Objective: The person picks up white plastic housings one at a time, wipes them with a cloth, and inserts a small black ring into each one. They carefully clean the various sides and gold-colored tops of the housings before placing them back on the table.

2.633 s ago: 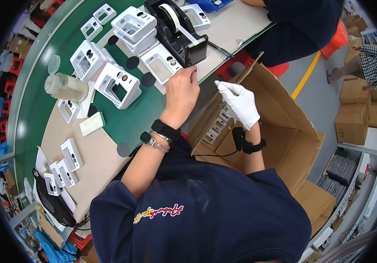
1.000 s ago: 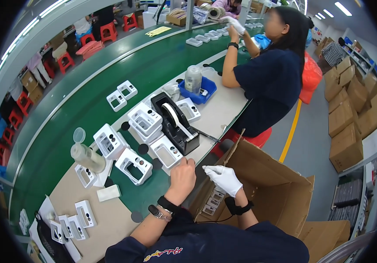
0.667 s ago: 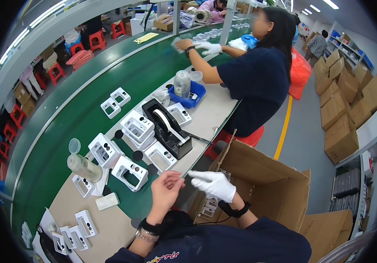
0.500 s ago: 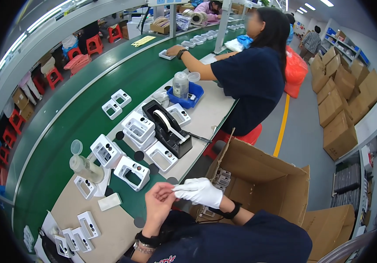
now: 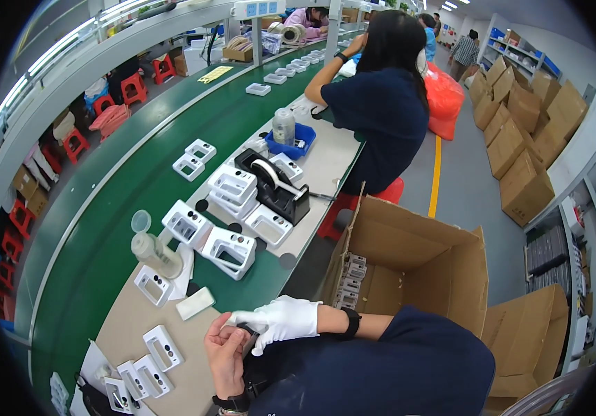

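My bare left hand (image 5: pixel 226 355) is raised at the table's near edge, index finger lifted and the other fingers bent inward; whatever they may hold is hidden. My right hand (image 5: pixel 285 323), in a white glove, meets its fingertips with fingers stretched and the thumb apart below. A small dark patch shows between the hands, too small to name. Closest on the table is a white rectangular block (image 5: pixel 195 303). Left of it lie several white plastic housings (image 5: pixel 163 348) with rectangular openings. Farther off, more white housings (image 5: pixel 229 251) are stacked beside a black tape dispenser (image 5: pixel 274 184).
A clear bottle with its lid open (image 5: pixel 156 255) stands left of the stacks. A blue tray (image 5: pixel 291 142) holds another bottle. The green conveyor (image 5: pixel 114 208) curves along the left. An open cardboard box (image 5: pixel 416 246) with housings inside stands at right. A co-worker (image 5: pixel 381 104) sits ahead.
My hands have shifted left and lower in the view; the gloved fingers have spread from a closed bunch. The co-worker's arm has left the conveyor and come up. The whole view has turned slightly.
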Tool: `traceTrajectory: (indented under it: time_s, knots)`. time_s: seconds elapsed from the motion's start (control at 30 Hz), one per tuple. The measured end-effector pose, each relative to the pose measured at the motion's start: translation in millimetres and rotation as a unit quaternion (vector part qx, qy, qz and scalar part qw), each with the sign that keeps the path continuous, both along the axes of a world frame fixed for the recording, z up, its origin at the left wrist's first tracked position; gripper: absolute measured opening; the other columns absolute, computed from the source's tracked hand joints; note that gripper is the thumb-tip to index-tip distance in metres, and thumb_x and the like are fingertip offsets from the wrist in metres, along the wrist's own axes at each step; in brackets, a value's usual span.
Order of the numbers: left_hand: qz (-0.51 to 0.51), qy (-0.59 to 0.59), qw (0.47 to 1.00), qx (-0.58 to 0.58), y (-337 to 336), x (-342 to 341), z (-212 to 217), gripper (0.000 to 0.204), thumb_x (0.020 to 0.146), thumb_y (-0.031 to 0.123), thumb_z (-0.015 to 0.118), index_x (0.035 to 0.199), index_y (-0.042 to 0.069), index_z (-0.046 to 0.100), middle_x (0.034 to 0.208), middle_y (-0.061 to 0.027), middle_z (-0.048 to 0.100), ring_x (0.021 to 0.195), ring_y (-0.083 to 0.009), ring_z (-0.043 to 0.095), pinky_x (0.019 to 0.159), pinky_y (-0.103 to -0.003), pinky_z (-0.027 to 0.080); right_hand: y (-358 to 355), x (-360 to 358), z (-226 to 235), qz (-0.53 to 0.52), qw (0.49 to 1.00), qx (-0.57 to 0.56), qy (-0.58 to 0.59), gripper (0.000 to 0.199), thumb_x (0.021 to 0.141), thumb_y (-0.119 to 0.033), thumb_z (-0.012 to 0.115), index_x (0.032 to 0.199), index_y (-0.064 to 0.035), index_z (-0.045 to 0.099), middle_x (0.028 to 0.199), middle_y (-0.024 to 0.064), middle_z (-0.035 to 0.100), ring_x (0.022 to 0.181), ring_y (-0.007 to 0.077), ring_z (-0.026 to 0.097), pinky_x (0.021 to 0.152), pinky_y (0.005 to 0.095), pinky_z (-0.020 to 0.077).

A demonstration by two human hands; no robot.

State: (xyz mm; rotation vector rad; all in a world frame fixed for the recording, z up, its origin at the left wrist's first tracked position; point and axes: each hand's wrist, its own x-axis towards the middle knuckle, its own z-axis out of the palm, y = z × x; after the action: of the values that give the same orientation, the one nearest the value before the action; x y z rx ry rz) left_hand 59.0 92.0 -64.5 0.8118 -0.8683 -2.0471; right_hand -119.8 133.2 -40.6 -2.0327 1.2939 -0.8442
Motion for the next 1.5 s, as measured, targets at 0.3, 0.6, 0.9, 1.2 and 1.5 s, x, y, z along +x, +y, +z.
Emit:
traceTrajectory:
  time_s: [0.3,0.6,0.9,1.2,1.5]
  knots:
    - [0.154,-0.052,0.978,-0.132,45,123,-2,0.042,0.072,-0.008,0.054,0.113,-0.006,0.045,0.069,-0.016,0.06,0.059,-0.0203,0.059,0.059,-0.026,0.048,-5,57,14,-0.002,0.972,0.183,-0.145,0.052,0.075,-0.013,0.063,0.123,-0.0097,0.044,0.072,0.0009,0.055,0.063,0.0069,0.05,0.062,0.0215,0.0429]
    - [0.415,-0.029,0.909,0.011,112,204,-54,0.027,0.074,-0.007,0.056,0.099,0.0,0.054,0.067,-0.0165,0.059,0.059,-0.0232,0.057,0.058,-0.031,0.047,-28,154,30,0.119,0.954,0.238,-0.142,0.035,0.084,-0.022,0.049,0.105,0.0057,0.055,0.058,0.0053,0.054,0.04,0.0081,0.046,0.036,0.0187,0.0356]
    - [0.546,-0.027,0.829,0.113,173,251,-94,0.015,0.07,0.0,0.066,0.08,-0.002,0.055,0.071,-0.0104,0.061,0.06,-0.0137,0.059,0.057,-0.022,0.049,-1,201,16,0.203,0.928,0.278,-0.145,0.031,0.084,-0.021,0.051,0.107,0.0,0.055,0.056,0.0026,0.051,0.038,0.0057,0.042,0.034,0.0169,0.0327]
    - [0.472,0.006,0.881,0.003,152,224,-50,0.027,0.074,-0.004,0.06,0.1,-0.004,0.056,0.088,-0.0149,0.061,0.08,-0.0187,0.061,0.074,-0.026,0.049,11,197,18,0.14,0.941,0.301,-0.068,0.027,0.087,-0.015,0.046,0.109,-0.0026,0.055,0.056,0.0005,0.048,0.037,0.0034,0.037,0.033,0.0159,0.0292]
    - [0.401,0.092,0.912,-0.002,140,194,-63,0.018,0.078,0.001,0.058,0.096,-0.004,0.058,0.084,-0.0101,0.061,0.075,-0.0144,0.059,0.07,-0.024,0.048,23,187,15,0.094,0.96,0.254,-0.072,0.025,0.087,-0.014,0.046,0.107,-0.0029,0.057,0.056,-0.0004,0.049,0.037,0.0024,0.035,0.033,0.0157,0.0287]
